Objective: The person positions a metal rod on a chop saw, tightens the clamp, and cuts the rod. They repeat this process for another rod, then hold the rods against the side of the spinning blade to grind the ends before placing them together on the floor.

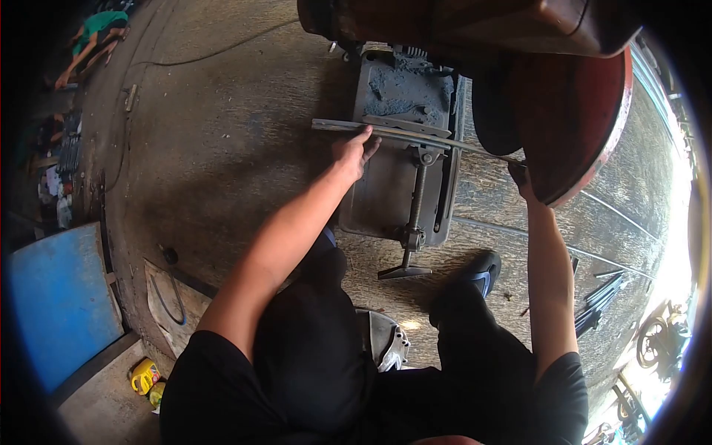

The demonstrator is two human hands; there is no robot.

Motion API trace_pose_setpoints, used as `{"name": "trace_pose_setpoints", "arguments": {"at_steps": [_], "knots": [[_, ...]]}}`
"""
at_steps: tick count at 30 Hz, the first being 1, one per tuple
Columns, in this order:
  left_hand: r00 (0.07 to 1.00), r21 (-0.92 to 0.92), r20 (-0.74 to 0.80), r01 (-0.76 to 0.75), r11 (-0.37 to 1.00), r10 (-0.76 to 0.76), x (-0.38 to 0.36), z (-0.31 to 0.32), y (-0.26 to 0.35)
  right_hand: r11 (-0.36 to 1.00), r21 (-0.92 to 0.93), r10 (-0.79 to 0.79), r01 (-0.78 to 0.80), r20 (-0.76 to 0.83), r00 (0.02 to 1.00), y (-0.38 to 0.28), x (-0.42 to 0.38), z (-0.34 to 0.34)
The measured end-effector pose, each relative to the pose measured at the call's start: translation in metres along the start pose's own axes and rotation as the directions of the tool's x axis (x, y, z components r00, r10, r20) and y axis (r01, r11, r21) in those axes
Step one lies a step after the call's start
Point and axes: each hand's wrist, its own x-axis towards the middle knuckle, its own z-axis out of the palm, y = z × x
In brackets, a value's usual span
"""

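A long thin metal bar (pixel 334 125) lies across the grey base of a cut-off machine (pixel 378 189), against its clamp plate. My left hand (pixel 357 153) grips the bar near its left part, thumb on top and fingers curled round. On the far side, my right hand (pixel 521 176) is at the bar's right end, partly hidden by the red disc guard (pixel 586 126); its fingers are dark and hard to make out. The clamp screw (pixel 420 196) with its handle (pixel 404 273) points toward my legs. Dark grit covers the upper base.
Several thin rods (pixel 602 300) lie on the worn floor at the right, with longer rods beside them. A blue panel (pixel 63 304) stands at the left, near a yellow container (pixel 144 377). Another person (pixel 96 37) is at the upper left. A cable (pixel 215 53) crosses the floor.
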Motion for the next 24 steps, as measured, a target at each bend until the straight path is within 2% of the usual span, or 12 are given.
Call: {"name": "trace_pose_setpoints", "arguments": {"at_steps": [8,10,15,17,24], "knots": [[0.999,0.040,0.030,0.034,0.999,-0.035,-0.001,-0.002,0.005,0.978,0.191,0.079,-0.086,0.044,0.996,0.008,0.015,-0.001],[0.998,-0.036,0.055,-0.015,0.999,0.017,0.000,-0.004,0.005,0.965,0.240,0.102,-0.110,0.047,0.994,0.014,0.025,0.004],[0.998,-0.020,0.058,0.002,1.000,-0.001,0.002,-0.006,0.007,0.922,0.361,0.138,-0.141,0.035,0.990,0.011,0.031,-0.011],[0.999,0.008,0.052,0.001,1.000,-0.002,0.001,-0.006,0.007,0.899,0.411,0.151,-0.151,0.034,0.988,0.019,0.041,0.011],[0.999,0.107,0.053,-0.020,0.994,0.014,0.000,-0.007,0.005,0.799,0.561,0.214,-0.216,0.070,0.974,0.035,0.047,-0.004]]}}
